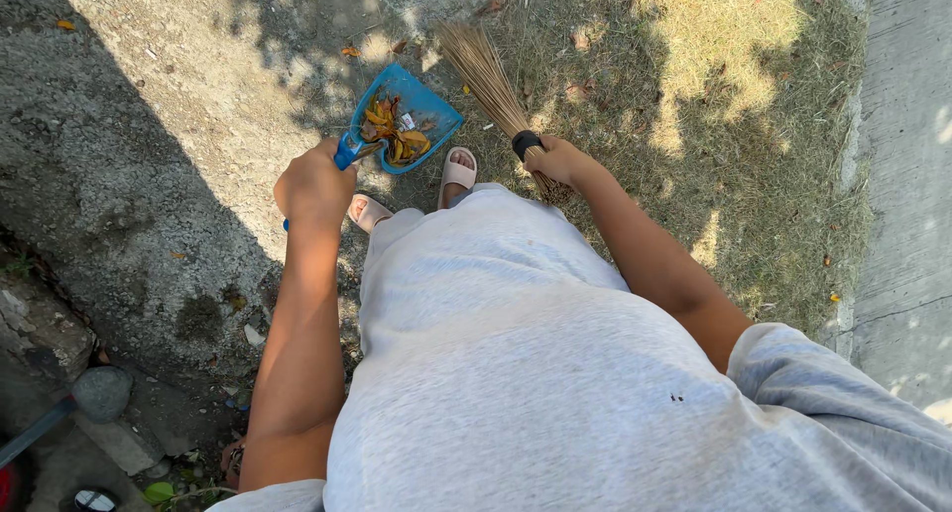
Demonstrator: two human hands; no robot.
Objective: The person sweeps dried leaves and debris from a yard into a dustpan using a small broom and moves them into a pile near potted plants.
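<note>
Left hand (315, 183) clamped on blue dustpan (416, 111), holding gathered dry leaves (395, 130). Right hand (557, 160) grips stick broom (488, 76). Stray leaves (349, 50) remain on pavement edge; possibly more unseen.

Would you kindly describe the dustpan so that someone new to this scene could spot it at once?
Start at the strip of dry grass and move to its edge beside the grey ground. There the left hand grips the handle of the dustpan, just ahead of the sandals. It is the only bright blue thing there, and it holds yellow and brown leaves.
</note>
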